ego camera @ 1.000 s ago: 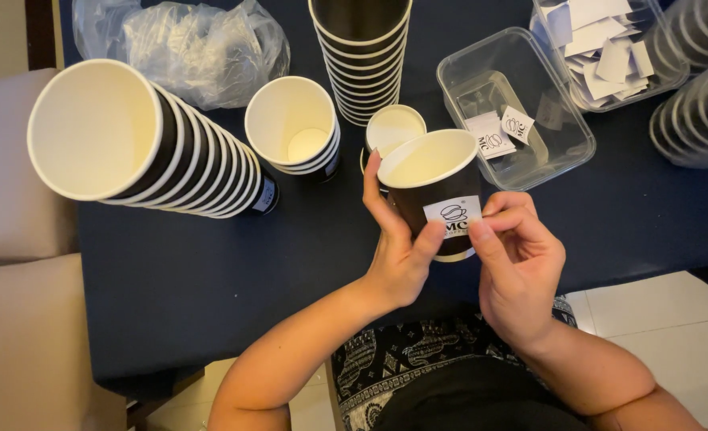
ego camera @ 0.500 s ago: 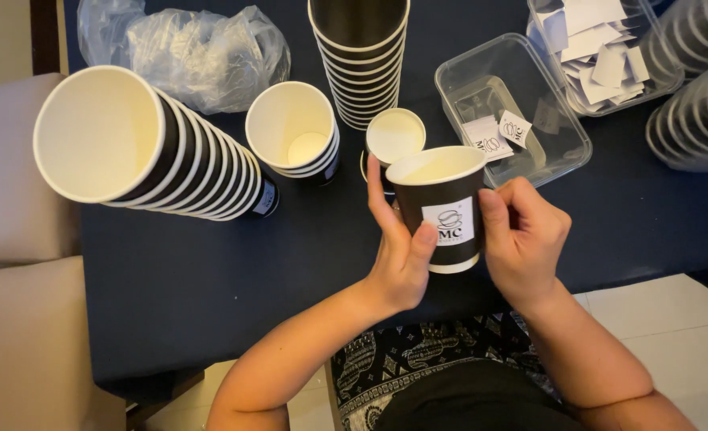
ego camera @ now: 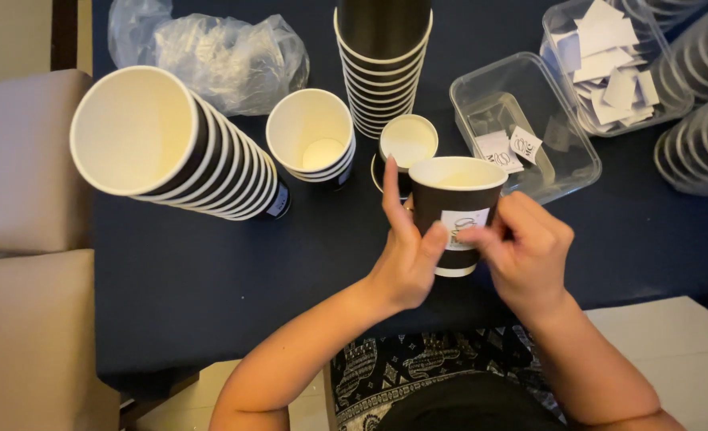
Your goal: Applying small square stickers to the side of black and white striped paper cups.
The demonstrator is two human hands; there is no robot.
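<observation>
Pressing white sticker (ego camera: 463, 223) on black cup (ego camera: 450, 203); fingers (ego camera: 481, 237) atop

1. Left hand (ego camera: 406, 259): bare, no glove, ring or watch visible; fingernails short and unpainted.
2. Right hand (ego camera: 527, 254): bare, no glove, ring or wrist strap visible.
3. Both forearms: uncovered from wrist to elbow; no sleeve reaches into view.
4. Lower body: black fabric garment printed with a white geometric and cactus-like pattern (ego camera: 386, 367).
5. Centre bottom: plain black fabric section (ego camera: 466, 403), unpatterned, lying over the printed garment.
</observation>
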